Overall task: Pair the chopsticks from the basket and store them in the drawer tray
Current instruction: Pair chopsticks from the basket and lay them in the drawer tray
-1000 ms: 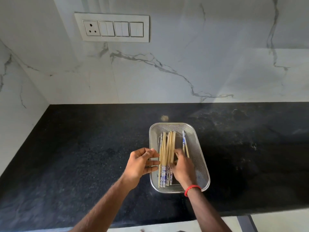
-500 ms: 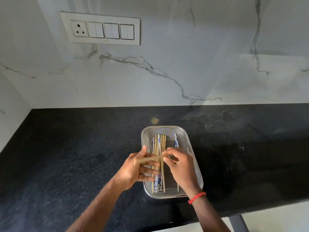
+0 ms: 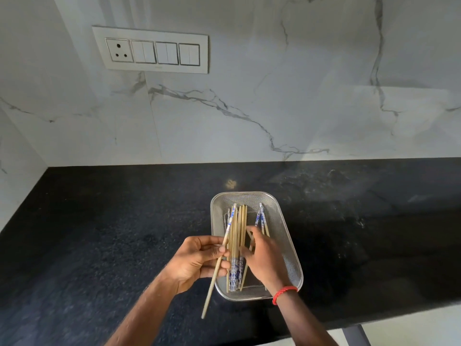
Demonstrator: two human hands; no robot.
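Note:
A silver mesh basket (image 3: 287,236) sits on the black counter and holds several bamboo chopsticks (image 3: 238,231) with blue-and-white patterned ends. My left hand (image 3: 197,260) is at the basket's left rim, fingers pinched on one chopstick (image 3: 217,268) that slants from the basket down to the lower left. My right hand (image 3: 264,255) reaches into the basket over the pile, fingertips on a chopstick on the right side; its grip is partly hidden. The drawer tray is out of view.
The black stone counter (image 3: 112,233) stretches left and right of the basket. A marble wall with a switch panel (image 3: 151,49) rises behind. The counter's front edge (image 3: 374,318) runs at the lower right, with pale floor below.
My left hand has taken one chopstick out of the pile and now holds it slanting down-left. My right hand has moved back down into the basket. The camera shifted slightly.

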